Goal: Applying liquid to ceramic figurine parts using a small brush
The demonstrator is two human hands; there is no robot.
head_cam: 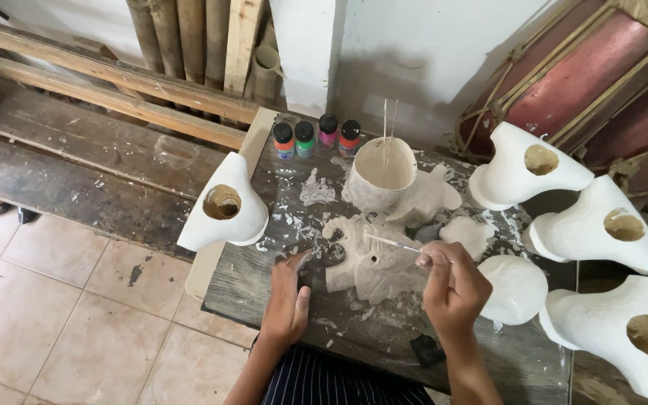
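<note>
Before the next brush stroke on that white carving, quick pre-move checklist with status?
1. Brush gripped in right hand: ok, thin handle pinched at the fingers.
2. Brush tip over the carving: ok, it points left across the piece.
3. Left hand steadying: ok, flat on the table at the carving's left edge.
4. Paint on the tip: cannot tell, too fine to see.
5. White cup within reach: ok, upright behind the carving, two sticks standing in it.
6. Four paint bottles: ok, capped, in a row at the back edge.
</note>
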